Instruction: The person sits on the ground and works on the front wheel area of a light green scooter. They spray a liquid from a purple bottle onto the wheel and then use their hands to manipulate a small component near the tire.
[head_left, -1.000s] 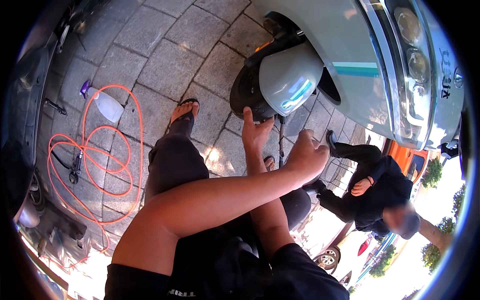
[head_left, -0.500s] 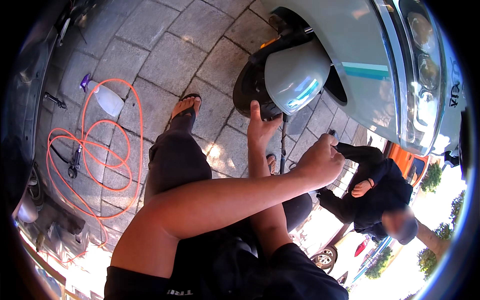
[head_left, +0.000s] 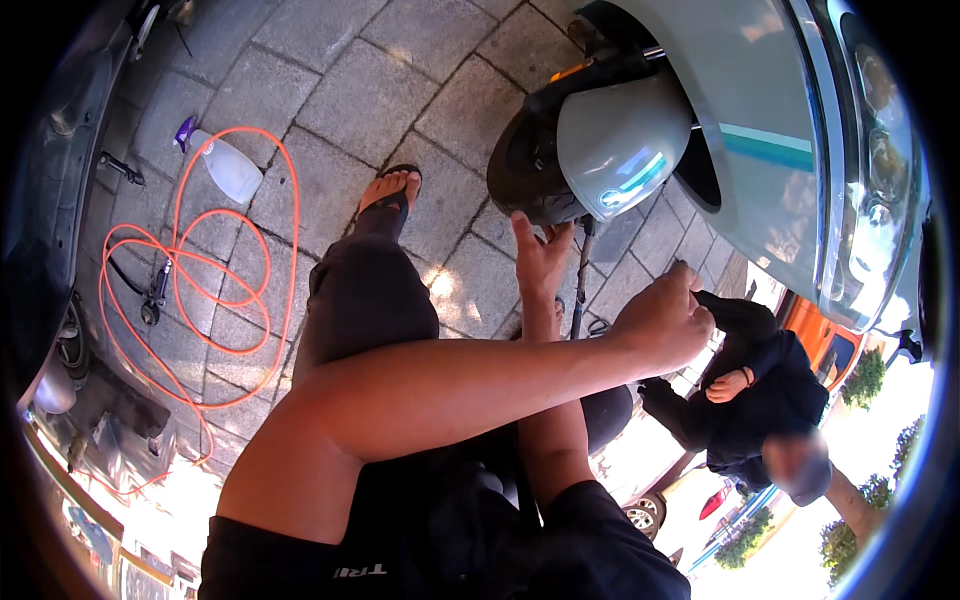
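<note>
A black tyre (head_left: 515, 165) sits under the grey-green front fender (head_left: 615, 150) of a scooter. My right hand (head_left: 545, 255) reaches up to the tyre's near edge, thumb and fingers spread apart, with the thumb at the rubber. Crossing over my right forearm, my left arm ends in a closed left hand (head_left: 665, 320) to the right of the wheel. What that fist holds, if anything, is hidden; a small dark tip shows above it. Between the two hands a thin dark rod (head_left: 581, 280) runs down from below the fender.
Orange hose (head_left: 293, 270) lies coiled on the paving at left, with a black-and-metal hose fitting (head_left: 153, 305) and a spray bottle (head_left: 232, 172). The scooter's pale front panel (head_left: 750, 100) fills the upper right. A person in dark clothes (head_left: 765, 380) is at right, near an orange vehicle (head_left: 825, 345).
The view has shifted, so the wheel and scooter appear farther right and the hose slightly higher. My right thumb and fingers look more spread at the tyre's edge. My left fist stays closed.
</note>
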